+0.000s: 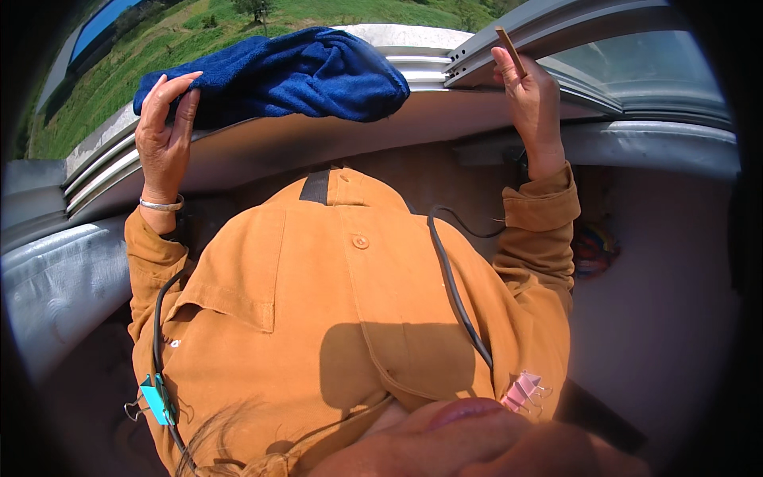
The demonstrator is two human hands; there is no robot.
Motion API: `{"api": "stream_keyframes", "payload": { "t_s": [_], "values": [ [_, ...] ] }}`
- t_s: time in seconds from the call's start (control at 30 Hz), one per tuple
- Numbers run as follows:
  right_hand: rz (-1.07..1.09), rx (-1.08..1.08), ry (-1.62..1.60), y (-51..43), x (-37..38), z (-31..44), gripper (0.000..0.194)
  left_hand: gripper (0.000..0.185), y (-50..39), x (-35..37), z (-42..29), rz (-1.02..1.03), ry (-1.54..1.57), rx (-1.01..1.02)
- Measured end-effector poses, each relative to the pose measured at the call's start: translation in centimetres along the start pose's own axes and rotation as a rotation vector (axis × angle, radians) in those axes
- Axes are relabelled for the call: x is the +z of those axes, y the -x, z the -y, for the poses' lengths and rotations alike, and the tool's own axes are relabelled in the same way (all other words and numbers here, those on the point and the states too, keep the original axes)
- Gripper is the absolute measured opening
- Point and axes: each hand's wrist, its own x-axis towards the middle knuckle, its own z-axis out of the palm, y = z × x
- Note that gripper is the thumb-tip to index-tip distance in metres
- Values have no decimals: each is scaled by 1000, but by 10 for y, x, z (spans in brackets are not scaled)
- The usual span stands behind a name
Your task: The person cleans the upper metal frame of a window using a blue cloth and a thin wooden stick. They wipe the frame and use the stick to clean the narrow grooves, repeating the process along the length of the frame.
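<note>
A dark blue terry cloth (286,77) lies bunched and stretched over the track of a sliding window (417,65). My left hand (162,128) grips its left end between thumb and fingers, and part of that end is hidden behind them. At the right, my right hand (532,101) is closed around a thin, flat wooden stick (510,50), whose upper end sticks out above the thumb. This hand is beside the window's frame (548,30), apart from the cloth.
Glass panes (644,71) fill the right side of the window. Silvery padded covering (71,280) runs below the sill at the left. A black cable (447,262) hangs on my brown shirt, near a pink binder clip (523,390). Grass (83,113) lies outside.
</note>
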Motion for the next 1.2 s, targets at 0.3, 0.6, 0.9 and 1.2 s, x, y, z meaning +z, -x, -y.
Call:
{"api": "stream_keyframes", "payload": {
  "t_s": [0.3, 0.6, 0.9, 1.2],
  "values": [
    [156, 173, -128, -2, -15, 10, 43, 29, -86, 9, -31, 227, 429, 147],
    [205, 162, -394, -3, -14, 2, 38, 19, -159, 101, -140, 825, 595, 670],
    [337, 257, -739, -1, -19, -7, 24, 38, -181, 131, -158, 1101, 427, 321],
    [453, 202, -1246, -3, -23, -56, 24, 24, -211, 159, -189, 595, 310, 1269]
  ]
}}
